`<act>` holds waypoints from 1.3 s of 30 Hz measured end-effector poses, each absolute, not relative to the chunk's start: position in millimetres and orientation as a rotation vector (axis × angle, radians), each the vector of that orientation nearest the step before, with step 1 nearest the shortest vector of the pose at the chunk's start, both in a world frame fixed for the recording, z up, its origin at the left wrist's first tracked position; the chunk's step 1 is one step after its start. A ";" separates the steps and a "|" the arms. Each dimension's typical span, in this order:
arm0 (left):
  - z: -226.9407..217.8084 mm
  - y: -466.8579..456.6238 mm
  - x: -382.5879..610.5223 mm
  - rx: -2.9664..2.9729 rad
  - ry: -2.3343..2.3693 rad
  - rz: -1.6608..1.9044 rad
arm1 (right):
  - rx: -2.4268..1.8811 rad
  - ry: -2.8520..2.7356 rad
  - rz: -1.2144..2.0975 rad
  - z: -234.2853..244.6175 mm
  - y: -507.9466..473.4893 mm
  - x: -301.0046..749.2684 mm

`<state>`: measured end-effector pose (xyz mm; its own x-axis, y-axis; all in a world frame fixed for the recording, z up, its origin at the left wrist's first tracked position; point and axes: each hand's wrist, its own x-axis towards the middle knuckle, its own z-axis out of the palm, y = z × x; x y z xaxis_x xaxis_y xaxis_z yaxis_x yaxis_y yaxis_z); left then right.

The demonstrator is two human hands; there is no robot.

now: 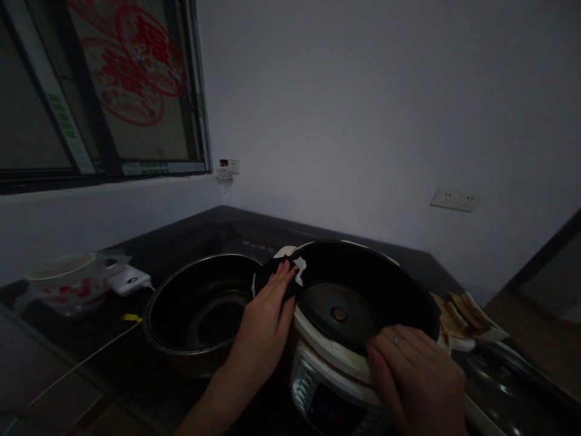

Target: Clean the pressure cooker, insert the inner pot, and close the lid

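Note:
A white electric cooker stands in front of me, its lid off and its inner pot out. The round heating plate shows at the bottom of the dark cavity. With my left hand I press a black cloth with a white edge against the left side of the cooker's rim. My right hand, with a ring on one finger, is closed over the near right rim of the cooker. Left of the cooker sits a dark inner pot, its inside bare.
The black countertop meets the wall, where a socket plate is fixed. At the left lie a bagged bowl, a white device and a cable. Brown slabs and a dark glossy lid-like object are at the right.

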<state>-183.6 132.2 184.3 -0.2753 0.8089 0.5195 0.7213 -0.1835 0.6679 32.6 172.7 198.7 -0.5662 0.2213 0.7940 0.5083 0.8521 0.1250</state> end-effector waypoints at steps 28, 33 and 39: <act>234.5 192.3 -224.5 2.126 2.174 0.777 | -0.558 -2.141 -0.537 197.4 171.1 32.4; 232.0 181.7 -224.2 2.139 2.134 0.824 | -0.549 -2.117 -0.539 198.5 171.0 31.4; 226.1 153.0 -229.3 2.171 1.973 1.021 | -0.552 -2.101 -0.521 198.5 170.3 30.3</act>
